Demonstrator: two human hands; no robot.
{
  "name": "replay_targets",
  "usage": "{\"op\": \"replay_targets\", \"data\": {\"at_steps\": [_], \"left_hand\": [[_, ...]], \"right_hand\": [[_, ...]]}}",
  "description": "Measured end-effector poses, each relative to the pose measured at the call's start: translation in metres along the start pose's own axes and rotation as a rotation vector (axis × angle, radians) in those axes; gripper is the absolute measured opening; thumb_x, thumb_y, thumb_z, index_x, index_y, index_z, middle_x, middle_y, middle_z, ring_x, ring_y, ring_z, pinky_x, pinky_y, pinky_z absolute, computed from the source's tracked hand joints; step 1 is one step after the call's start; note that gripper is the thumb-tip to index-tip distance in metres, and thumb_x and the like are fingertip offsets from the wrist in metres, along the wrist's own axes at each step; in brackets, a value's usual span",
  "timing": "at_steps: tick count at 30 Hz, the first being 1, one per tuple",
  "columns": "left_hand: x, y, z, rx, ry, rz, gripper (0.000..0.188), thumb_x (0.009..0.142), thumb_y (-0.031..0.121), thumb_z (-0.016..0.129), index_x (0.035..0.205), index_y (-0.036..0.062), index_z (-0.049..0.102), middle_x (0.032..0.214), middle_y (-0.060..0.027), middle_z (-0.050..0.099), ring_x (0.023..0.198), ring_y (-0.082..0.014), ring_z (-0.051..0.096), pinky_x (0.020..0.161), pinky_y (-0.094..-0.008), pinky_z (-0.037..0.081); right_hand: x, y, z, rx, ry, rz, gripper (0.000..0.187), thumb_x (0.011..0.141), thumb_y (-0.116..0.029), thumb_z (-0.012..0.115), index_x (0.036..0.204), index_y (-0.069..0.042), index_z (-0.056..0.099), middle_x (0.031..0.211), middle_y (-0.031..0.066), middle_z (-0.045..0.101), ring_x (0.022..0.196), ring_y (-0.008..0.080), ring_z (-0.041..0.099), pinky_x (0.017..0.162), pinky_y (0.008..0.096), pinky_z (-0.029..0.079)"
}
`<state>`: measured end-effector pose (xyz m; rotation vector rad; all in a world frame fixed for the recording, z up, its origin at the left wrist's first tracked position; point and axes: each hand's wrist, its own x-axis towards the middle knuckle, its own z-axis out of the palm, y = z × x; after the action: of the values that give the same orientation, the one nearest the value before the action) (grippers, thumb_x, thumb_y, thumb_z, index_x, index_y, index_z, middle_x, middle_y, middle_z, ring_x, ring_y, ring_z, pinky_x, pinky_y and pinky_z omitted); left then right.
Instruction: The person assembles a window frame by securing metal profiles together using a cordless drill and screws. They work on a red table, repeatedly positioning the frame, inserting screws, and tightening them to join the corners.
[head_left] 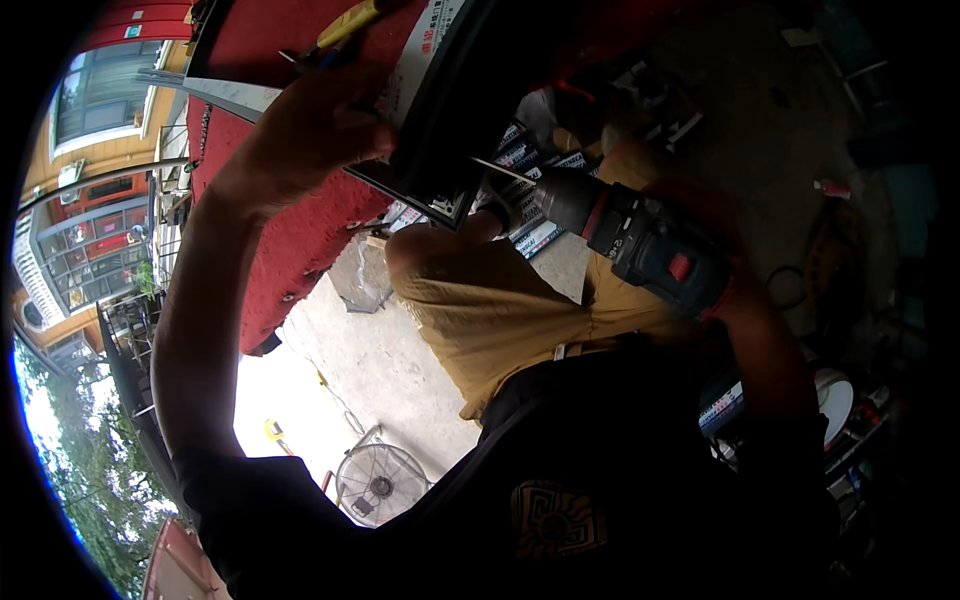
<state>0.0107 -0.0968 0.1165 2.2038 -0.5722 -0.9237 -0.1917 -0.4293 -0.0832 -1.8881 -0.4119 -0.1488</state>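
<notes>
On the red sign board (300, 230), the left hand (310, 120) presses closed against the black frame (440, 130) while the right hand (740, 290) grips the drill (640, 240), its bit touching the frame's edge, so fastening looks underway, unfinished.

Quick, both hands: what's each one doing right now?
Left hand: pressed against the black frame, bracing it.
Right hand: closed on the cordless drill, bit at the frame.

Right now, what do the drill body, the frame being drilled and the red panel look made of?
Drill: dark moulded plastic, matte, red trim, metal chuck.
Frame: looks like black-coated metal profile, smooth with sharp edges; could be plastic.
Red panel: rough, fuzzy surface, probably felt or carpet-like fabric.
</notes>
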Motion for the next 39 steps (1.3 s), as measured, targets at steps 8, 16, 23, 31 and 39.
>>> {"op": "replay_targets", "data": {"at_steps": [8,16,23,31,39], "left_hand": [[-0.001,-0.004,-0.004,-0.019,-0.033,0.066,0.05,0.1,0.023,0.082,0.136,-0.005,0.064,0.1,-0.0058,0.074,0.095,-0.0115,0.069,0.085,-0.0296,0.059],[0.0,-0.001,-0.001,0.04,-0.015,0.052,0.046,0.101,0.02,0.079,0.137,-0.0041,0.063,0.101,-0.009,0.073,0.095,-0.0134,0.07,0.084,-0.0321,0.06],[0.0,0.004,0.004,0.078,0.028,0.068,0.046,0.101,0.022,0.08,0.136,-0.0032,0.063,0.107,-0.0126,0.074,0.103,-0.0177,0.072,0.093,-0.0332,0.059],[0.002,-0.008,0.005,0.096,0.078,0.096,0.056,0.102,0.023,0.079,0.148,-0.0024,0.06,0.123,-0.0168,0.076,0.113,-0.0224,0.073,0.102,-0.0371,0.059],[-0.002,-0.006,0.007,0.243,0.108,0.137,0.062,0.1,0.031,0.08,0.149,-0.0019,0.061,0.122,-0.0157,0.075,0.112,-0.0218,0.074,0.103,-0.0375,0.058]], "right_hand": [[-0.01,0.004,0.007,0.218,0.0,0.078,0.049,0.079,-0.014,0.092,0.122,-0.001,0.072,0.113,0.01,0.076,0.102,0.0198,0.075,0.09,0.0346,0.06],[-0.011,0.001,0.01,0.281,0.143,-0.023,0.051,0.081,-0.015,0.092,0.127,-0.002,0.072,0.116,0.011,0.076,0.105,0.0222,0.076,0.093,0.0353,0.061],[-0.014,0.024,0.002,-0.178,-0.189,0.043,0.048,0.082,-0.016,0.092,0.123,-0.004,0.071,0.118,0.0131,0.074,0.106,0.0229,0.074,0.092,0.036,0.061],[-0.003,0.011,-0.011,0.055,-0.09,0.298,0.041,0.09,-0.026,0.087,0.124,-0.006,0.073,0.116,0.0107,0.077,0.111,0.0288,0.075,0.098,0.0438,0.06],[-0.007,0.017,-0.005,-0.409,-0.112,0.076,0.029,0.094,-0.025,0.081,0.115,-0.006,0.075,0.106,0.0177,0.076,0.098,0.0402,0.072,0.091,0.0498,0.058]]}}
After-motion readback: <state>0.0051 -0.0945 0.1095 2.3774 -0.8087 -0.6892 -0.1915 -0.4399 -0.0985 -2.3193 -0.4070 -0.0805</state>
